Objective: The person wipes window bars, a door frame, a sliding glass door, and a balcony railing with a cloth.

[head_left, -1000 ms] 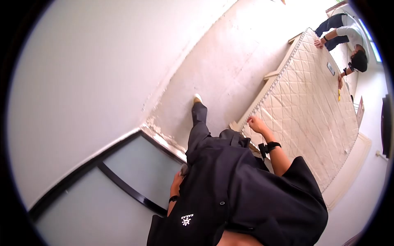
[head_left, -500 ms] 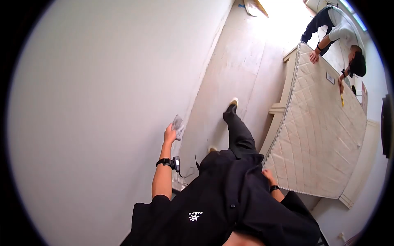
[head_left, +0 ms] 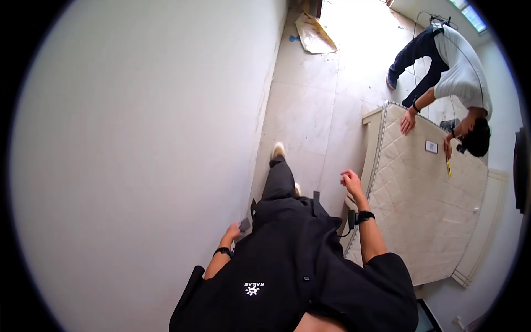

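Observation:
My left hand (head_left: 233, 231) hangs low beside the white wall, closed around a crumpled grey cloth (head_left: 244, 225). Part of that cloth is hidden, so its exact kind is unclear. My right hand (head_left: 350, 181) is held out in front of my right side, fingers loosely bent and a little apart, holding nothing. Close to its right is the edge of a cream quilted mattress (head_left: 420, 205), and I see no contact between them.
Another person (head_left: 456, 72) bends over the mattress's far end, one hand flat on it, the other near a yellow tool (head_left: 449, 169). A white card (head_left: 431, 146) lies on the mattress. Pale floor (head_left: 304, 116) leads to a dirty sheet (head_left: 316, 36). The wall (head_left: 138, 138) borders my left.
I have stepped forward along the floor. My left hand with the cloth has swung back, while my right hand has swung forward. The other person now appears lower in view.

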Motion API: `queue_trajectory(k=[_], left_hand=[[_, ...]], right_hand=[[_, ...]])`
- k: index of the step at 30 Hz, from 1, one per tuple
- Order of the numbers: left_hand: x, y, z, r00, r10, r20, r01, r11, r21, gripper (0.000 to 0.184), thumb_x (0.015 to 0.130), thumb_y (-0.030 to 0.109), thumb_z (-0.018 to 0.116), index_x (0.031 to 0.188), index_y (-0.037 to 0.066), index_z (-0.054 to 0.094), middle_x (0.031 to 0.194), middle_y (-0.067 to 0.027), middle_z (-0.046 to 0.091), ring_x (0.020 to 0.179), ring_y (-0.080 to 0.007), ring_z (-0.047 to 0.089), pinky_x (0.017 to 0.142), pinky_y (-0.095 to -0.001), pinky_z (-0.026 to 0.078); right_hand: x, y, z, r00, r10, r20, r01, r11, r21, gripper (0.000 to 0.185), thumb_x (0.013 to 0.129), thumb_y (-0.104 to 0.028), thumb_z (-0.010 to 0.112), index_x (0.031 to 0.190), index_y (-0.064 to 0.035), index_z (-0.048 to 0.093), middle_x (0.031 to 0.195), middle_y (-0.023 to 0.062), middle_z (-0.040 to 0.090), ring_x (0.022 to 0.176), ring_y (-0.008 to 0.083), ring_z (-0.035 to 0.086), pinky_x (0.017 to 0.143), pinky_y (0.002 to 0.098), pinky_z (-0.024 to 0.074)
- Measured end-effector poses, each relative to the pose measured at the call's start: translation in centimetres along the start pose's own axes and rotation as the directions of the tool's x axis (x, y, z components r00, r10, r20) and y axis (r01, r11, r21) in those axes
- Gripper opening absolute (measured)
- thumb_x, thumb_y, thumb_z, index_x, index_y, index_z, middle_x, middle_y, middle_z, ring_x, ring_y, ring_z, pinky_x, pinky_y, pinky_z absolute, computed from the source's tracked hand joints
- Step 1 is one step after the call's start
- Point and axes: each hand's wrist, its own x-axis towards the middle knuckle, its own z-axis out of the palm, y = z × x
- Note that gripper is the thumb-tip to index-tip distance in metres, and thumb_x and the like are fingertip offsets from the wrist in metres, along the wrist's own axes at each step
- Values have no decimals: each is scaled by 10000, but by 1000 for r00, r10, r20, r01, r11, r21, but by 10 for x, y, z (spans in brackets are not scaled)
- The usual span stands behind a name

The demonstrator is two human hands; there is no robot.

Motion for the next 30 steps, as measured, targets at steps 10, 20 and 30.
queue_trajectory(k=[10, 20, 30], left_hand=[[225, 335, -179, 962, 250, 109, -259, 962, 85, 411, 944, 174, 543, 1312, 42, 669, 1247, -207, 717, 1190, -366, 663, 999, -477, 517], [507, 887, -376, 927, 350, -138, -332, 934, 134, 520, 871, 89, 489, 1370, 137, 627, 1195, -221, 729, 1070, -402, 705, 893, -467, 565], [591, 1111, -332, 853, 509, -114, -340, 707, 620, 478, 808, 80, 554, 1263, 92, 703, 1236, -207, 692, 1208, -406, 622, 1037, -480, 489]], right_hand=[[203, -113, -76, 923, 364, -122, -354, 930, 102, 154, 993, -96, 534, 1003, -12, 663, 703, 77, 661, 599, 142, 619, 551, 297, 487], [268, -130, -138, 701, 708, -87, -654, 686, 319, 149, 979, -128, 566, 979, -71, 704, 721, 36, 648, 514, 167, 551, 480, 321, 451], [660, -243, -391, 857, 487, -170, -389, 826, 409, 133, 952, -155, 654, 872, -49, 644, 634, 68, 604, 530, 172, 604, 479, 313, 500]])
